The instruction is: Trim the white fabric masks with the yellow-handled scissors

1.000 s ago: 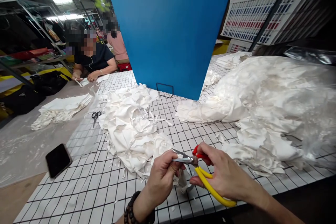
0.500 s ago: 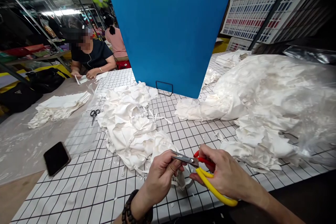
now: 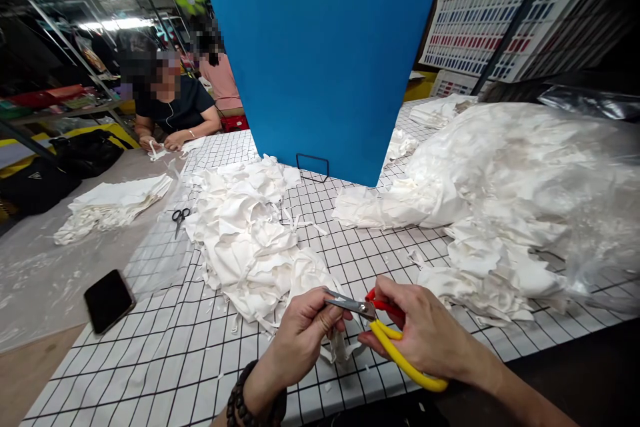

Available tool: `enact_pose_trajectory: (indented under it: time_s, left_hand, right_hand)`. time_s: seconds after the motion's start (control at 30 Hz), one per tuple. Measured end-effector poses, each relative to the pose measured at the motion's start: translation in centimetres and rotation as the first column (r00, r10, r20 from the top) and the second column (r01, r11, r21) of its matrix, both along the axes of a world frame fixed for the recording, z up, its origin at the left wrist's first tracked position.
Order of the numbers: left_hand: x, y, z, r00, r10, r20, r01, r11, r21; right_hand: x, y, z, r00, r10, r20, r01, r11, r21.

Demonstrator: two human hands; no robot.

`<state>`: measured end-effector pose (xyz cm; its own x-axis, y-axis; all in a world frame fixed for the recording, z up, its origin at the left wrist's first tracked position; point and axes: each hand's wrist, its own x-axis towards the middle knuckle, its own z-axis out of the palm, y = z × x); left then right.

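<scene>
My right hand (image 3: 423, 333) grips a pair of scissors (image 3: 410, 363) with one red and one yellow handle. Their blades point left and reach the fingertips of my left hand (image 3: 306, 328). Pinched in that hand is a white fabric piece (image 3: 340, 345), its loose end hanging below the fingers; the part at the blades is mostly covered. Just beyond my hands lies a heap of white fabric pieces (image 3: 245, 240) with thin strips sticking out. Small white scraps are scattered on the grid-patterned tablecloth (image 3: 190, 360).
A tall blue panel (image 3: 325, 67) stands on the table behind the heap. Clear plastic bags of white fabric (image 3: 500, 167) fill the right side. At left lie black scissors (image 3: 180, 217), a phone (image 3: 109, 301) and a fabric stack (image 3: 117, 203). A co-worker (image 3: 173, 107) sits at the far left.
Both my hands and the scissors have shifted slightly left. The scissors remain at my left fingertips. The co-worker's hands have moved a white strip a little.
</scene>
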<state>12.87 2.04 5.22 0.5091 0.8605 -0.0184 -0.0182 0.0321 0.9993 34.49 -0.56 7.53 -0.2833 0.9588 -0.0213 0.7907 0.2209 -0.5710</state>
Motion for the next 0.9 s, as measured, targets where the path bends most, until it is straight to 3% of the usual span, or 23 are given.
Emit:
enact_pose_trajectory:
  time_s: [0.23,0.37,0.43,0.53,0.63,0.7,0.77,0.8,0.83,0.87,0.9]
  left_hand:
    - [-0.1,-0.2,-0.3,0.998,-0.003,0.070,0.011,0.995,-0.104]
    - [0.1,-0.2,-0.3,0.997,0.009,0.083,0.003,0.990,-0.140]
    - [0.4,-0.1,-0.4,0.995,0.022,0.097,-0.008,0.990,-0.142]
    - [0.2,0.7,-0.3,0.991,0.071,0.115,-0.057,0.992,-0.115]
    - [-2.2,3.4,0.8,0.966,0.238,0.101,-0.238,0.971,-0.007]
    - [-5.3,6.6,2.5,0.893,0.436,0.110,-0.449,0.882,0.144]
    - [-9.0,10.7,4.8,0.764,0.617,0.189,-0.641,0.690,0.337]
    - [-10.6,12.7,6.0,0.692,0.691,0.210,-0.698,0.565,0.440]
    - [-12.0,14.7,7.1,0.633,0.756,0.168,-0.698,0.464,0.545]
    - [-13.1,16.3,8.0,0.577,0.816,0.041,-0.646,0.424,0.635]
    - [-13.6,17.6,8.7,0.515,0.846,-0.139,-0.552,0.451,0.702]
  right_hand:
    - [-0.1,-0.1,-0.7,0.997,-0.019,-0.072,0.018,1.000,-0.008]
    - [-0.1,0.0,-1.3,0.979,-0.042,-0.201,0.028,0.997,-0.070]
    - [0.2,0.2,-1.8,0.937,-0.069,-0.342,0.018,0.989,-0.150]
    - [1.2,0.8,-2.8,0.809,-0.173,-0.562,0.013,0.961,-0.277]
    - [3.1,1.5,-4.5,0.757,-0.304,-0.578,0.132,0.938,-0.321]
    - [4.7,2.1,-5.7,0.802,-0.396,-0.447,0.299,0.914,-0.273]
    - [6.3,3.2,-6.7,0.813,-0.524,-0.256,0.494,0.852,-0.174]
    - [6.9,3.9,-7.1,0.791,-0.585,-0.178,0.573,0.811,-0.120]
    - [7.3,4.8,-7.4,0.763,-0.634,-0.125,0.630,0.773,-0.078]
    - [7.6,6.0,-7.6,0.736,-0.669,-0.100,0.668,0.742,-0.047]
    - [7.7,7.3,-7.7,0.718,-0.689,-0.102,0.690,0.723,-0.027]
